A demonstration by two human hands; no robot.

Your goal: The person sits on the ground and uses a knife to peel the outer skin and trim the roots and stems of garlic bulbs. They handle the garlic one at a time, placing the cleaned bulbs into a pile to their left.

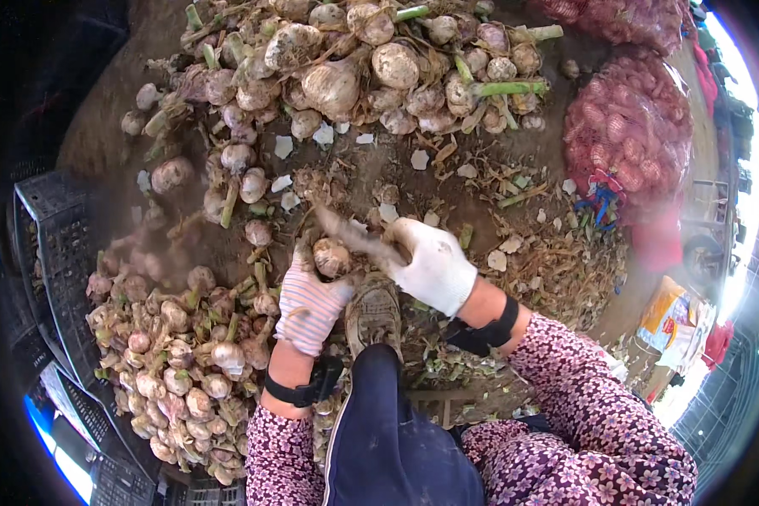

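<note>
In a striped, soil-stained glove, my left hand [311, 305] grips a garlic bulb [331, 257] just in front of my shoe [374, 310]. A white glove covers my right hand [435, 262], which is closed around a knife [349, 234]. Motion blurs the blade, which points up and left across the far side of the bulb; whether it touches the bulb I cannot tell. A few loose bulbs, one of them a garlic bulb [258, 233] left of the knife, lie near my left hand.
Ahead lies a large heap of untrimmed garlic [335, 85]. Another garlic pile [183, 379] is at my left, beside black plastic crates [69, 265]. Dry husks [563, 272] litter the ground at right. Beyond them stand red mesh sacks [629, 126] and a printed bag [673, 322].
</note>
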